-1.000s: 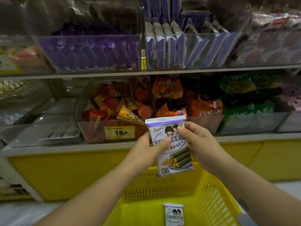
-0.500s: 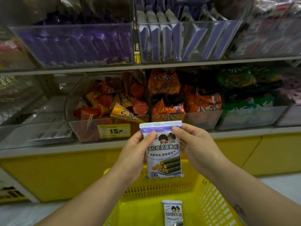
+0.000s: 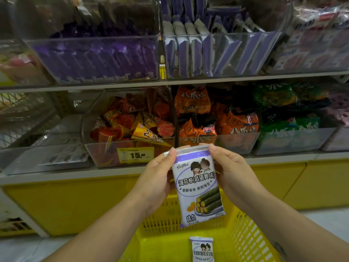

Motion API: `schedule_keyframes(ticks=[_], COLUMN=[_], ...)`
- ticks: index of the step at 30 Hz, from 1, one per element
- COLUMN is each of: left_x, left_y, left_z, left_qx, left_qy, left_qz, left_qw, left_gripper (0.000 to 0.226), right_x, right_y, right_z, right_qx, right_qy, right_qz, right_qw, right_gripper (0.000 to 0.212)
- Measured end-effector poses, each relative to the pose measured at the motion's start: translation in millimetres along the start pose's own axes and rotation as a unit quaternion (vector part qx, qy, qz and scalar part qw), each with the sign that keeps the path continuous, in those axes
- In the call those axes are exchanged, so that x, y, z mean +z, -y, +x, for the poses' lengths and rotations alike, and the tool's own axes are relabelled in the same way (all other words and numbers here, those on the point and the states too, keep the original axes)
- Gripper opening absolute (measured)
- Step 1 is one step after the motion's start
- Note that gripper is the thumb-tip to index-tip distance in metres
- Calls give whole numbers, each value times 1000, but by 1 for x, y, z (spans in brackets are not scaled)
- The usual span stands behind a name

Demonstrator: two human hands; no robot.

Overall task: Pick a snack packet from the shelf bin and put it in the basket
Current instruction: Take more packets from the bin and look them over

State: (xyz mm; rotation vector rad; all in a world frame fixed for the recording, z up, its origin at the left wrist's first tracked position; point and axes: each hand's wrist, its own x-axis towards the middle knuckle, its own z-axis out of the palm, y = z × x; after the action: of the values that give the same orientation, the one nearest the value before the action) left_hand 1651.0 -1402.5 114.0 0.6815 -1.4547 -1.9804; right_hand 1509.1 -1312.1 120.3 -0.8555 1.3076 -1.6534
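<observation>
Before the lower shelf (image 3: 283, 159) and above the yellow basket (image 3: 251, 237), the snack packet (image 3: 198, 188) hangs upright between both hands, clear of the basket wall and not yet inside. The step in hand is judged to be the lowering and release. Carry the packet straight down inside the far wall of the basket and set it on the floor beside the second packet (image 3: 202, 249) lying there. Do not drop it from height: the film wrapper is probably light and slippery and could glide over the rim. The left hand (image 3: 156, 182) pinches the upper left edge, thumb on the front face and fingers behind. The right hand (image 3: 234, 174) pinches the upper right corner in the same way. One hand should suffice for the descent; release only once the lower seal is below the rim. The packet is a flat, rectangular pouch, white with a lilac border and a crimped silver top seal. Its front faces the camera and shows two cartoon figures, printed characters, and green rolls with yellow centres near the bottom.
</observation>
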Motion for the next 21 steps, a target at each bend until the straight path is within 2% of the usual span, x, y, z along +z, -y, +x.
schedule_keyframes(ticks=[2,4,7,9,13,17,21], left_x=[-2,-6,-11,-14,-19,-21,-21], left_y=[-4,-10,-16,-18,-19,-19,-18], left_z=[0,1,4,5,0,-4,-5], left_qx=[-2,4,-12,-48,-126,-159,-169], left_qy=[-15,-28,-56,-58,23,79,92], left_qz=[-11,-23,-65,-78,-50,-33,-48], left_qw=[1000,999,996,994,991,984,980], left_gripper=[38,37,35,39,48,43,45], right_x=[-4,-9,-14,-16,-16,-16,-15], right_y=[5,9,14,14,12,13,10], right_z=[0,-1,-3,-4,-2,0,1], right_qx=[16,84,176,194,199,206,209], right_qy=[57,143,229,229,196,180,173], right_qz=[-77,-128,-110,-88,-8,63,84], right_qw=[995,978,951,950,960,960,959], right_gripper=[43,43,32,27,35,36,36])
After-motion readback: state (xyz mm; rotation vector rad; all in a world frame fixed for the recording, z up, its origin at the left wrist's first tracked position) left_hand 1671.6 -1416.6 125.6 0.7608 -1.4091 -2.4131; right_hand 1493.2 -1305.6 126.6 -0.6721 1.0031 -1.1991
